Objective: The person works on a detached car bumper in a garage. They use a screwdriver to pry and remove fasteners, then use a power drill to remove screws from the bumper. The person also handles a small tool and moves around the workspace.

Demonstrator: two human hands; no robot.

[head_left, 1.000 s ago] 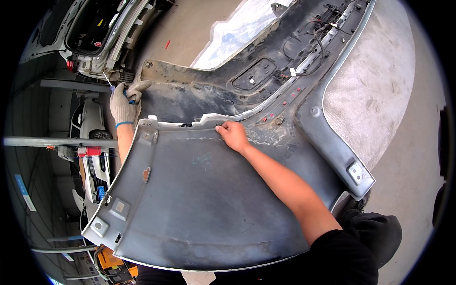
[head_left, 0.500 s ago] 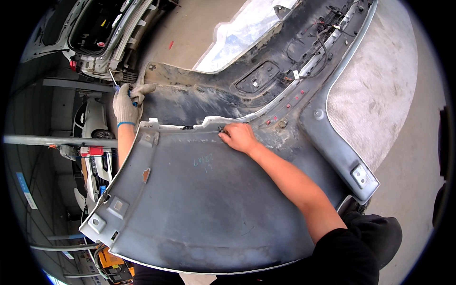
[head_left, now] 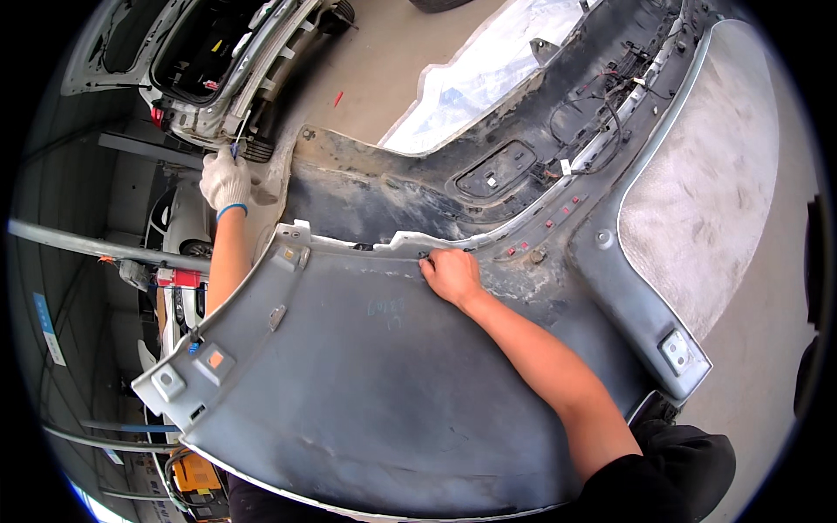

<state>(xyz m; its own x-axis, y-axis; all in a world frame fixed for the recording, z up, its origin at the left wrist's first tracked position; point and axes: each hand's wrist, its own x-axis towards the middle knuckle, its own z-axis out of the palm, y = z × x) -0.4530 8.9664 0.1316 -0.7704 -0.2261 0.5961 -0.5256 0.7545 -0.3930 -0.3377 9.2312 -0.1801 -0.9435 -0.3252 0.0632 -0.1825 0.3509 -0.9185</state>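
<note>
A large dark-grey car bumper cover (head_left: 349,375) lies inner side toward me, with a pale, stepped rim. My left hand (head_left: 226,181), in a white knit glove with a blue cuff, is closed around a slim screwdriver (head_left: 235,149) with a blue handle and thin metal shaft. It is beyond the cover's upper left corner, apart from the rim. Bare, my right hand (head_left: 453,275) is closed at the middle of the cover's upper rim, fingers curled. A small dark bit shows by its fingertips; what lies under them is hidden.
Past the rim, the bumper's farther part carries a wiring harness (head_left: 610,118) and several small red clips. White sheeting (head_left: 706,166) lies on the right. A car with its rear opened (head_left: 196,65) stands at upper left, with a red stick (head_left: 337,99) on the floor near it.
The view has shifted, and the bumper cover sits slightly lower and more to the right. My left glove's fingers have closed in around the screwdriver. My right hand stays at the rim.
</note>
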